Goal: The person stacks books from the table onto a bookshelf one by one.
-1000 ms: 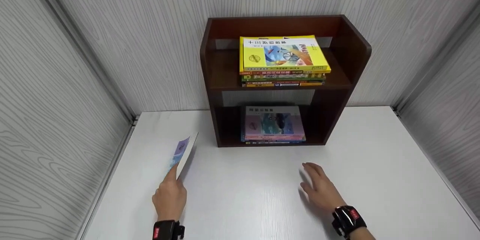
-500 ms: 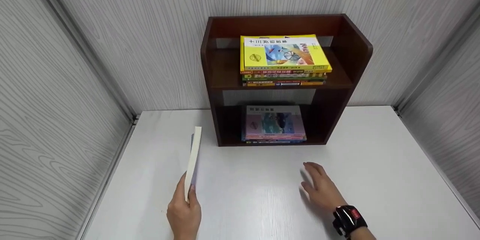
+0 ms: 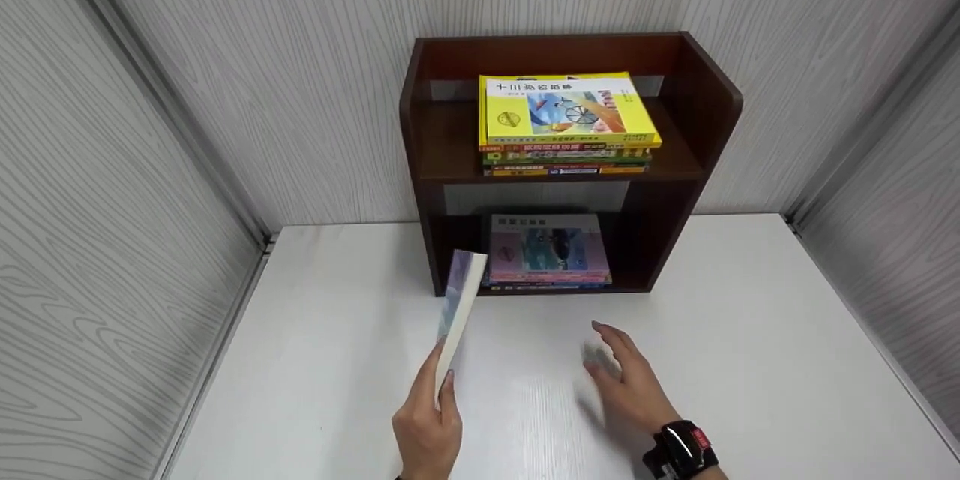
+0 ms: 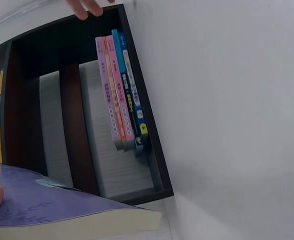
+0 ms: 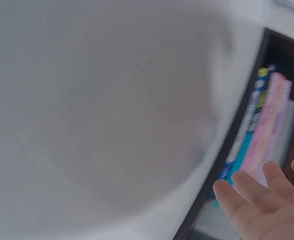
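My left hand [image 3: 427,431] pinches a book [image 3: 459,307] by its near end, thumb on one side and fingers on the other. The book is tilted on edge, its cream page edges and blue-purple cover showing; its far end overlaps the shelf's lower left corner in the head view. In the left wrist view the purple cover [image 4: 62,197] fills the lower left. My right hand [image 3: 626,382] holds nothing, fingers apart, over the table right of centre. In the right wrist view its fingers [image 5: 247,192] spread in front of the shelf.
A dark brown two-tier bookshelf [image 3: 430,240] stands against the back wall. On its upper tier lies a stack of books [image 3: 570,112], a yellow one on top; the lower tier holds a smaller stack [image 3: 551,247] with pink and blue spines. Below is a white table [image 3: 315,360].
My left hand has carried the book rightward from the table's left side to before the shelf, turning it so the page edges face up. My right hand has shifted slightly left.
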A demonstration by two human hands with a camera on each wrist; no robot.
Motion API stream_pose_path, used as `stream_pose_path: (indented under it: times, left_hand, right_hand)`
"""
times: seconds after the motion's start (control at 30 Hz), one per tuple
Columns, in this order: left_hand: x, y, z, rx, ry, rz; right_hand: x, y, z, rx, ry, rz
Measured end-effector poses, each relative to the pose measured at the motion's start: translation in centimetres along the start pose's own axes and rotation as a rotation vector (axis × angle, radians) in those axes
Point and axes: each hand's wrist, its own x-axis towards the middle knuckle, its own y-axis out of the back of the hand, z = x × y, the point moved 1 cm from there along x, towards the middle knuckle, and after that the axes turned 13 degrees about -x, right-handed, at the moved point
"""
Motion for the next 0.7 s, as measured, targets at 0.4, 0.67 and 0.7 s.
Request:
stream_pose_path:
  times: [0.4,0.67,0.7]
  left_hand:
    - [-1.3,-4.5,1.9,-0.029,-0.227,-0.103]
    - [-2.9,-6.6,2.7,-0.022,-0.290,-0.172]
    - [-3.1,-6.8,2.7,-0.024,-0.301,-0.181]
  right_hand:
    - [-0.9,-0.7,-5.3,0.445,-0.052,-0.140]
    - [-1.3,-0.9,-6.3,0.641,-0.133,-0.183]
    - [-1.4,-0.9,-6.3,0.642,-0.141,-0.184]
